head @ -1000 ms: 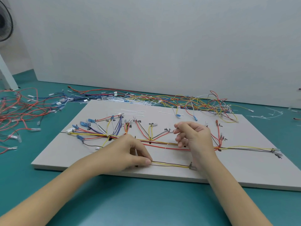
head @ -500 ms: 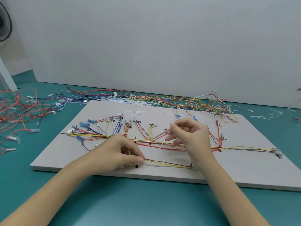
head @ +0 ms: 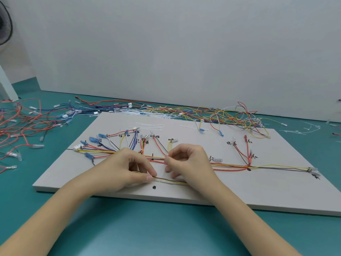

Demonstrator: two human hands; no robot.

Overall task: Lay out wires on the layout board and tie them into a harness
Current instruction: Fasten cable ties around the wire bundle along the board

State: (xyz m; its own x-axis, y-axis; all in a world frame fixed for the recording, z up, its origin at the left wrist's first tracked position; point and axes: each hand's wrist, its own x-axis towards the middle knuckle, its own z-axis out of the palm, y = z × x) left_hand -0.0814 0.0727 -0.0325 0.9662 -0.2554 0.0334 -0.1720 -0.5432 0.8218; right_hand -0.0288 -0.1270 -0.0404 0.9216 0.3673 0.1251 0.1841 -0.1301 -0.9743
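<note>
A white layout board (head: 230, 193) lies on the teal table with a harness of red, yellow, blue and black wires (head: 230, 165) spread along its marked lines. My left hand (head: 121, 169) pinches a yellow and brown wire pair (head: 171, 181) near the board's front edge, beside a black dot (head: 154, 187). My right hand (head: 188, 163) hovers just right of it, fingers curled, pinching what looks like a thin white cable tie (head: 166, 159). The tie is mostly hidden by the fingers.
Loose red wires (head: 22, 124) pile on the table at the left. A tangle of yellow, red and white wires (head: 230, 117) lies behind the board. Spare white cable ties (head: 151, 125) rest on the board's far part and at the far right (head: 302, 129). A fan (head: 4, 24) stands far left.
My right hand has moved left and toward my left hand, bringing the white tie over the wire pair. My left hand has held its pinch on the pair.
</note>
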